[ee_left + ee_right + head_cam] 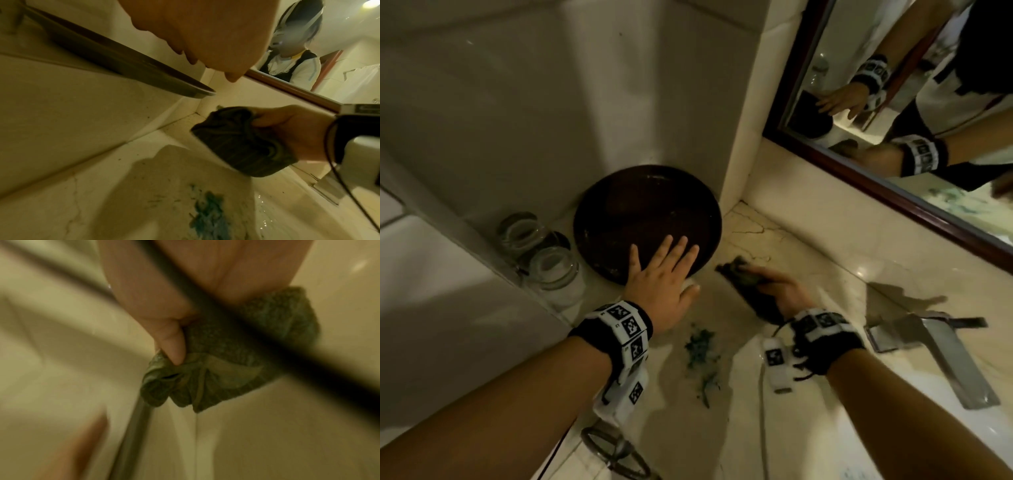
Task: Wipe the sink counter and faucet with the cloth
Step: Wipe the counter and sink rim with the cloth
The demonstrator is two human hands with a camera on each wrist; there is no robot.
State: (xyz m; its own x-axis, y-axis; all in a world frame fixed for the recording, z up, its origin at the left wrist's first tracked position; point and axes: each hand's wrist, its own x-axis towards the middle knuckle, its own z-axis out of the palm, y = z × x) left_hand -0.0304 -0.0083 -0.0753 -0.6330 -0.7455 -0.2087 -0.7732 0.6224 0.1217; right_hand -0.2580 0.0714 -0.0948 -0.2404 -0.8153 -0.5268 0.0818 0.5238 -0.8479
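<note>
The right hand (780,291) grips a dark green cloth (746,284) on the marble counter (808,260), near the back corner where the side wall meets the wall under the mirror (893,102). The fingers are curled round the bunched cloth, and in the right wrist view the thumb (172,347) presses into its folds. The cloth is crumpled into a long lump; in the head view its long axis runs from the wrist toward the corner, and its free end points at the corner. In the left wrist view the cloth (242,142) hangs a little below the fist and seems to touch the counter, but the blur makes it hard to be sure. The left hand (661,277) lies flat with straight, spread fingers on the rim of a dark round tray (647,212); the tray is tilted up and leans against the side wall. It holds nothing. Two glass jars (541,253) stand just left of the tray. On the counter between the two wrists lies a small patch of blue-green crumbs (702,346). The metal faucet (935,346) is to the right of the right wrist, apart from the cloth.
</note>
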